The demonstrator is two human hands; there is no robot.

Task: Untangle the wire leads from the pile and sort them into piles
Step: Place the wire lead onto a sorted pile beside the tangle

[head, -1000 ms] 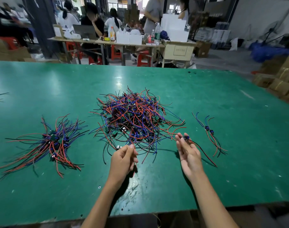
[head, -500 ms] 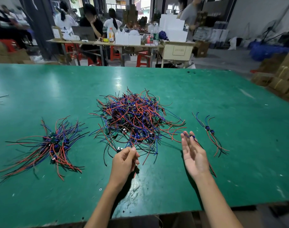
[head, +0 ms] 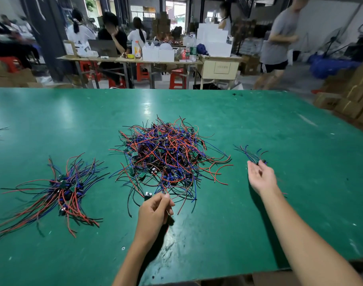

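Wire leads make up the big tangled pile, a knot of red, blue and black strands with small green boards, lying mid-bench; I place everything else from it. How the strands loop inside that pile I cannot make out. Just in front of the pile my left hand has its fingers curled and pinches a thin lead at the pile's near edge; which strand it is I cannot tell, and the fingertips hide the grip point. Right of the pile, my right hand lies palm up with fingers spread apart and relaxed; its fingertips reach the small right pile, where a dark connector sits at them, though whether they touch it is unclear. The hand and wrist cover that pile's near part. Left of the tangled pile, well apart from it, the sorted left pile fans out, its longest strands cut off at the frame's left edge.

The green bench carries all three piles; its surface is glossy and scuffed. Beyond the tangled pile stands a far table with white boxes whose contents I cannot see, bottles, seated people and red stools; stacked cartons sit far right.
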